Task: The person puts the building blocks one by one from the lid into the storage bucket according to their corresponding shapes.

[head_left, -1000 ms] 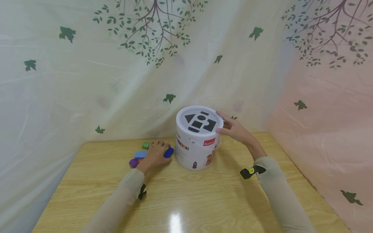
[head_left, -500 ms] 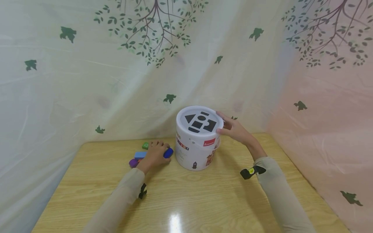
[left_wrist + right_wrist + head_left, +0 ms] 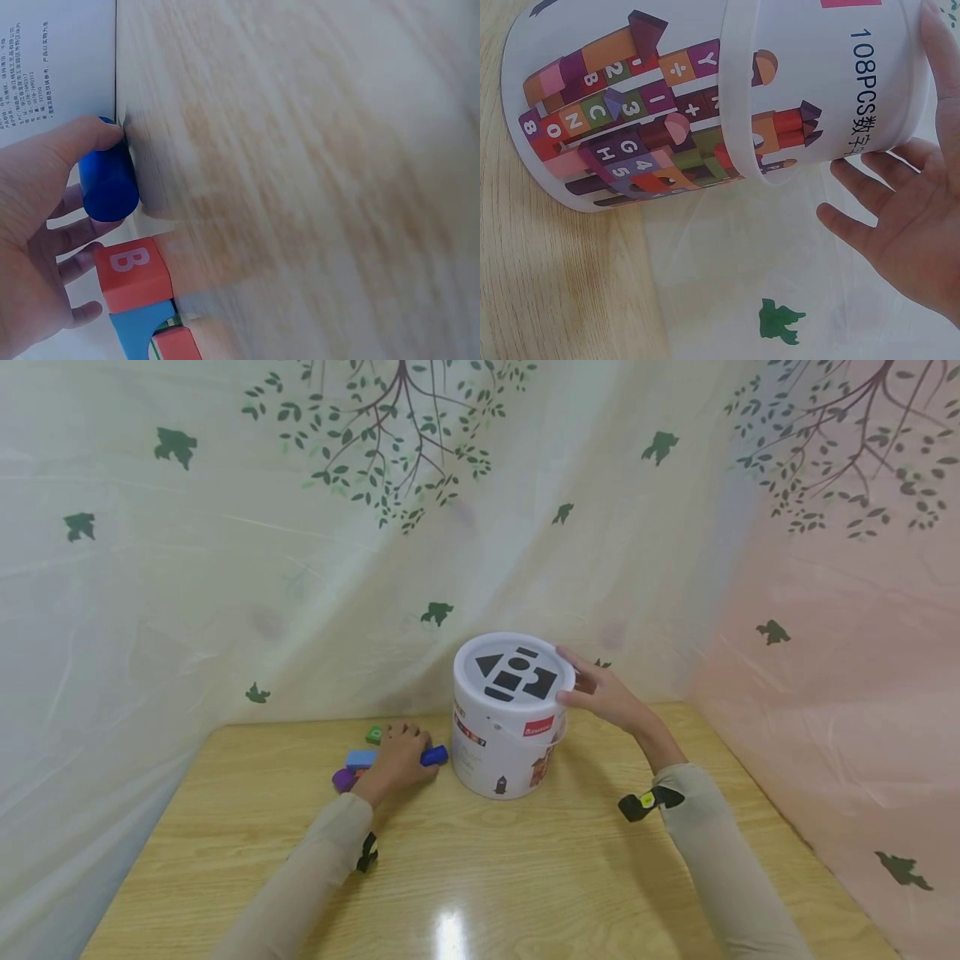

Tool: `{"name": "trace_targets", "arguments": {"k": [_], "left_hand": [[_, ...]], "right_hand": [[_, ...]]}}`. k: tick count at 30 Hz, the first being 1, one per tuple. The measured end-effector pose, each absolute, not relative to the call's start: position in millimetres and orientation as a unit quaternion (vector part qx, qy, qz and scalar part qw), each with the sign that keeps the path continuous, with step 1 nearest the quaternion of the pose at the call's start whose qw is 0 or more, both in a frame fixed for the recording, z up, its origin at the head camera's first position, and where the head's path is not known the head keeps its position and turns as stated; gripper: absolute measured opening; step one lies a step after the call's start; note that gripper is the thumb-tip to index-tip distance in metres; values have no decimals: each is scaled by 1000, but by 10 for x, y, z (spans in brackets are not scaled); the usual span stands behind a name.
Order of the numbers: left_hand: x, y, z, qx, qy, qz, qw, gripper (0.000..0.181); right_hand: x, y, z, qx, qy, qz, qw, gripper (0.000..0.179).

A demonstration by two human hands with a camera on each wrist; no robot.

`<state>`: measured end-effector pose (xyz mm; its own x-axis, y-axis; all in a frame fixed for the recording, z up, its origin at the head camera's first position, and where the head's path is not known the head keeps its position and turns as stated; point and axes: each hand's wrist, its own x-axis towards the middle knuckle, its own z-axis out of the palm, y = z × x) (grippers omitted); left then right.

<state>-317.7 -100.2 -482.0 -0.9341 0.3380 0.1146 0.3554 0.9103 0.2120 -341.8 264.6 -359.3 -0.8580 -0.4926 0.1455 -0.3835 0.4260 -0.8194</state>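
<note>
My left hand point(image 3: 401, 757) pinches a blue cylinder block point(image 3: 434, 756) between thumb and fingers, just left of a white bucket point(image 3: 504, 752). In the left wrist view the thumb lies along the top of the blue cylinder point(image 3: 109, 184). A red block lettered B point(image 3: 133, 274) lies below the fingers. The bucket stands upright; its lid point(image 3: 480, 689) has several dark shaped holes. My right hand point(image 3: 611, 697) rests on the bucket's right rim, thumb in front. Its fingers point(image 3: 862, 187) extend rather straight against the bucket's side in the right wrist view.
Around the left hand lie a green block point(image 3: 374, 735), a light blue block point(image 3: 361, 760) and a purple block point(image 3: 344, 780). A printed curtain point(image 3: 337, 635) hangs behind the wooden table point(image 3: 510, 877). The bucket's handle point(image 3: 739, 97) hangs against its side.
The blue cylinder has turned in my left fingers and now lies more level, one end towards the bucket. My right hand and the bucket have stayed in place.
</note>
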Motion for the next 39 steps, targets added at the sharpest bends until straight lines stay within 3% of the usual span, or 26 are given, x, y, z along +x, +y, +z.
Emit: {"name": "trace_targets", "arguments": {"k": [24,31,39], "left_hand": [[-3107,-1079,-4749,-184,-962,-187,79,38],[-3074,-1118,-4578,-167,-951,-248,82,43],[-3096,-1210,-4269,-158,-928,-311,130,41]], "right_hand": [[-3413,2662,-3605,-257,841,-471,64,86],[-3439,2667,-3617,-259,840,-473,61,87],[-3443,2662,-3606,-258,842,-469,62,87]]}}
